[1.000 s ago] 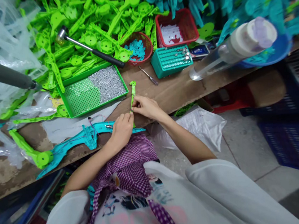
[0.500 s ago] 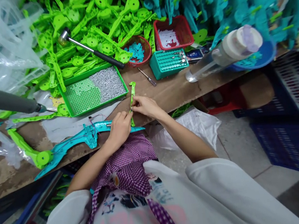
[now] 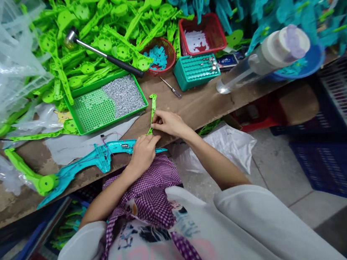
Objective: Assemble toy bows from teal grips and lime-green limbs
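Note:
A slim lime-green plastic strip (image 3: 152,105) with a rounded, hooked top end stands out past my fingers over the table edge. Thumb and fingertips of my right hand (image 3: 170,124) are pinched at its middle. My left hand (image 3: 144,152) is closed around its lower end, which the fingers hide. Under my left hand lies a long turquoise plastic shell half (image 3: 101,158), with thin wires and a small silvery spring-like piece in it. Any small part between my right fingertips is too small to make out.
Beyond my hands are a green tray (image 3: 93,110) of small metal screws, a screwdriver (image 3: 171,88), a teal bit box (image 3: 197,72), red baskets (image 3: 187,37) and a hammer (image 3: 104,54) on piled green parts. A clear bottle (image 3: 260,60) stands right; a green arm piece (image 3: 33,174) lies left.
My left hand has shifted slightly right and now covers the lower end of the green strip, which showed below my fingers before. The grey power-driver-like tool at far left has moved mostly out of view.

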The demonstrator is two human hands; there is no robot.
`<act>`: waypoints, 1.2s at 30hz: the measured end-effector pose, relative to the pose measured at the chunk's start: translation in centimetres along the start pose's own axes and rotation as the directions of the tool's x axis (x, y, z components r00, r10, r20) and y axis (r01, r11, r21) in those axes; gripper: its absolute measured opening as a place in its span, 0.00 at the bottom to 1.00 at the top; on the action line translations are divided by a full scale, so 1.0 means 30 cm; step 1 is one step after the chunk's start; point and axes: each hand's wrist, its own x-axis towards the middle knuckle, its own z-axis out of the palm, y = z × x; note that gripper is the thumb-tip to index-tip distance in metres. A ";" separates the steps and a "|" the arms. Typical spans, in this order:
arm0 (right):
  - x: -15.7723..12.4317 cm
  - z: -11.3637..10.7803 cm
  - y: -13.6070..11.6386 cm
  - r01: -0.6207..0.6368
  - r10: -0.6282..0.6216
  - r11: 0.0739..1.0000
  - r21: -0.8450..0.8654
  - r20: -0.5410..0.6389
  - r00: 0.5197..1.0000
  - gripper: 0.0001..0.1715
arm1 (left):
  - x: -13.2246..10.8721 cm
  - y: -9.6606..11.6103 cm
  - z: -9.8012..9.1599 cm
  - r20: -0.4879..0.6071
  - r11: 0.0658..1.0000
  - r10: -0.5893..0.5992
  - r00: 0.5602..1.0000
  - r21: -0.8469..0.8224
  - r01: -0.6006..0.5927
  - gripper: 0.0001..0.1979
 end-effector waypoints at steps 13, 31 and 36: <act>0.003 0.014 0.020 0.049 -0.049 0.999 -0.021 -0.014 0.999 0.05 | -0.015 -0.034 -0.120 0.111 0.991 -0.122 0.986 -0.045 0.127 0.17; -0.043 0.035 0.061 0.229 -0.211 0.961 0.158 -0.124 0.970 0.08 | 0.033 -0.065 -0.189 0.326 0.977 -0.097 0.940 0.210 0.028 0.19; -0.145 0.153 0.051 0.270 -0.164 0.942 0.199 -0.429 0.888 0.15 | 0.016 -0.071 -0.186 0.323 0.973 -0.062 0.944 0.232 -0.015 0.20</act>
